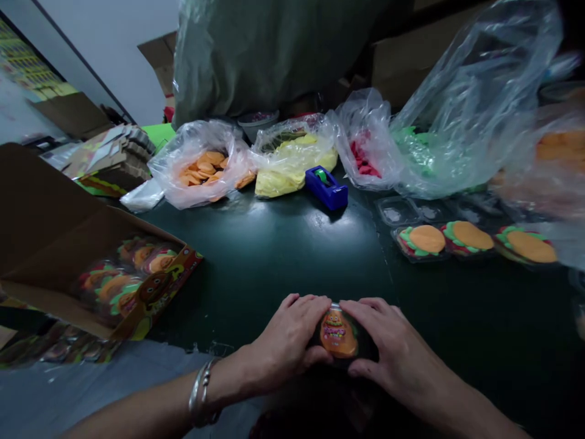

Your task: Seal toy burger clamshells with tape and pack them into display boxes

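Close to the front edge of the dark green table, a clear plastic box holds an orange burger-shaped piece and carries a printed cartoon label. My left hand wraps its left side, thumb in front and fingers over the top. On the opposite side my right hand grips it the same way. Both hands partly hide the box. Farther right, three open clear trays stand in a row, each with a layered toy burger of orange, green and red pieces.
An open cardboard display box with packed burgers stands at left. Plastic bags of orange pieces, yellow pieces, red pieces and green pieces line the back. A blue tape dispenser sits before them.
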Demonstrator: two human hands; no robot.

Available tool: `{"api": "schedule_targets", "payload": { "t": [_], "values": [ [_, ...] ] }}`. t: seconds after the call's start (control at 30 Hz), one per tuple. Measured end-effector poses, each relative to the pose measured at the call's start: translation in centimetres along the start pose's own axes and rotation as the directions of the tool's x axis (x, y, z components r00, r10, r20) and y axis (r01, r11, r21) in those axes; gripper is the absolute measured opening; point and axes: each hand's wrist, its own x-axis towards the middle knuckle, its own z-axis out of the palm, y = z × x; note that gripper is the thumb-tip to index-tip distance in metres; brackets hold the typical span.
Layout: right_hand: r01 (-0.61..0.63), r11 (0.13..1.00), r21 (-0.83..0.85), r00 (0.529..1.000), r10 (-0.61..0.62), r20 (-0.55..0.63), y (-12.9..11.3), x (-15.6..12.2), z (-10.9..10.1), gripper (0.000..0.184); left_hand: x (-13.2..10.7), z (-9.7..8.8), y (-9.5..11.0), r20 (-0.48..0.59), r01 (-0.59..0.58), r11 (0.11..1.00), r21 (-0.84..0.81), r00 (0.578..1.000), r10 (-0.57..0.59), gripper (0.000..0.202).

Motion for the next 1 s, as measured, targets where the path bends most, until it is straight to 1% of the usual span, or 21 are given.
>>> {"api": "schedule_targets", "payload": {
  "t": [0.07,0.13,0.23,0.33,0.43,0.47,0.5,0.53,0.57,0.6,0.63,0.7,0.73,0.77,0.83,0.87,0.9,0.93,1.0],
  "values": [
    [-0.016,1.0,0.022,1.0,0.017,-0.023,0.5,-0.3,0.6,0.083,0.2,-0.1,0.5,0.037,0.023,1.0,0.009,0.999,-0.023,0.058],
    [0.0,0.999,0.035,0.998,0.002,-0.061,1.0,-0.7,1.3,0.085,0.3,0.0,0.8,0.067,0.039,0.999,0.021,0.997,-0.04,0.056],
    [0.018,0.998,0.056,0.995,-0.012,-0.098,1.3,-1.2,1.8,0.085,0.2,0.2,0.6,0.059,0.053,0.999,0.007,0.997,-0.054,0.058],
    [-0.021,0.997,0.073,0.996,0.028,-0.084,1.1,-1.3,2.1,0.08,-0.2,0.5,-0.2,0.032,0.045,0.997,-0.062,0.999,-0.043,0.067],
    [-0.046,0.996,0.07,0.994,0.053,-0.093,0.6,-1.1,2.2,0.076,-0.5,0.3,-1.1,0.039,0.04,0.986,-0.161,0.999,-0.034,0.082],
    [-0.051,0.996,0.07,0.993,0.058,-0.1,0.4,-1.0,2.2,0.075,-0.6,0.3,-1.3,0.018,0.054,0.979,-0.198,0.998,-0.052,0.086],
    [-0.057,0.996,0.07,0.992,0.064,-0.106,0.3,-0.9,2.2,0.074,-0.6,0.3,-1.5,-0.028,0.079,0.966,-0.245,0.996,-0.089,0.088],
    [-0.062,0.996,0.071,0.992,0.07,-0.109,0.1,-0.8,2.2,0.074,-0.5,0.5,-1.7,-0.086,0.111,0.945,-0.307,0.986,-0.144,0.085],
    [-0.069,0.995,0.071,0.991,0.077,-0.11,0.0,-0.7,2.2,0.073,-0.4,0.6,-1.8,-0.135,0.145,0.913,-0.383,0.968,-0.21,0.077],
    [-0.074,0.995,0.069,0.991,0.081,-0.109,-0.2,-0.7,2.1,0.072,-0.2,0.9,-1.9,-0.155,0.176,0.87,-0.461,0.949,-0.274,0.066],
    [-0.077,0.995,0.065,0.991,0.084,-0.109,-0.3,-0.8,2.1,0.071,0.0,1.1,-2.0,-0.142,0.207,0.822,-0.531,0.934,-0.327,0.055],
    [-0.068,0.996,0.051,0.991,0.073,-0.108,-0.4,-0.9,1.9,0.069,0.2,1.4,-1.9,-0.051,0.266,0.748,-0.608,0.927,-0.371,0.043],
    [-0.064,0.997,0.041,0.992,0.068,-0.111,-0.4,-0.9,1.9,0.069,0.1,1.4,-1.7,-0.015,0.285,0.744,-0.605,0.93,-0.368,0.042],
    [-0.059,0.998,0.031,0.991,0.062,-0.115,-0.4,-1.0,1.8,0.068,-0.2,1.3,-1.5,-0.012,0.287,0.764,-0.578,0.933,-0.359,0.041],
    [-0.053,0.999,0.012,0.99,0.054,-0.128,-0.5,-1.0,1.8,0.067,-1.0,1.0,-1.1,-0.071,0.273,0.835,-0.478,0.935,-0.347,0.036],
    [-0.048,0.999,0.002,0.99,0.048,-0.135,-0.6,-1.0,1.8,0.067,-1.5,0.8,-0.9,-0.084,0.282,0.857,-0.43,0.933,-0.35,0.029],
    [-0.039,0.999,-0.008,0.989,0.038,-0.14,-0.7,-1.1,1.7,0.066,-2.0,0.7,-0.8,-0.061,0.311,0.857,-0.41,0.928,-0.367,0.021],
    [-0.027,0.999,-0.021,0.99,0.024,-0.141,-0.8,-1.1,1.7,0.065,-2.4,0.7,-0.8,-0.003,0.357,0.834,-0.421,0.919,-0.395,0.016],
    [-0.004,0.999,-0.053,0.991,-0.003,-0.135,-1.1,-1.1,1.6,0.062,-2.8,0.9,-1.0,0.158,0.457,0.746,-0.484,0.885,-0.439,0.017]
  ]
}}
